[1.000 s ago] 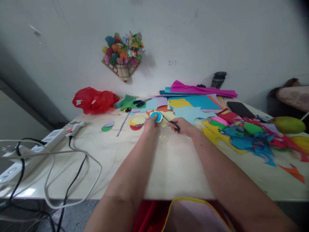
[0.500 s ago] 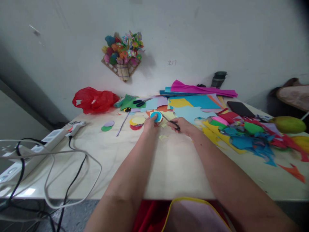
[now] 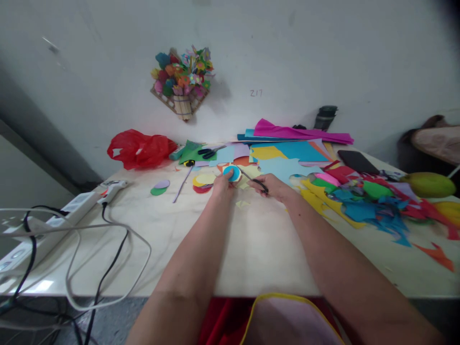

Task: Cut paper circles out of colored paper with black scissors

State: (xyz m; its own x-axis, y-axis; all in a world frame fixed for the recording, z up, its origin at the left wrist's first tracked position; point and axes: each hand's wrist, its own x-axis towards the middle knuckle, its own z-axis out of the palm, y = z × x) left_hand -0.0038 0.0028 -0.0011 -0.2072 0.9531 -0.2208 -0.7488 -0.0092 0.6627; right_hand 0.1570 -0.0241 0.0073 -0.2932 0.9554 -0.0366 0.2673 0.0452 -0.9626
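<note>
My left hand (image 3: 224, 185) pinches a blue paper circle (image 3: 233, 174) together with pale paper beneath it, its thumb on the blue face. Closed round the dark handles of a pair of scissors (image 3: 259, 185) is my right hand (image 3: 271, 187). The blades point up and left, touching or very near the right edge of the held paper. Left of my left hand lie yellow and cream paper circles (image 3: 204, 179) over red ones. Small pale yellow scraps (image 3: 243, 204) rest just below the hands.
Colored sheets (image 3: 287, 167) and a heap of scraps (image 3: 377, 211) lie right. A second pair of scissors (image 3: 207, 153), a red plastic bag (image 3: 140, 148) and a purple strip (image 3: 182, 184) lie left. Cables and a power strip (image 3: 50, 225) are far left; a dark phone (image 3: 357, 162) lies back right.
The paper in my left hand has turned or shifted very slightly, with more of its pale upper left corner showing. Both hands keep their hold in nearly the same place.
</note>
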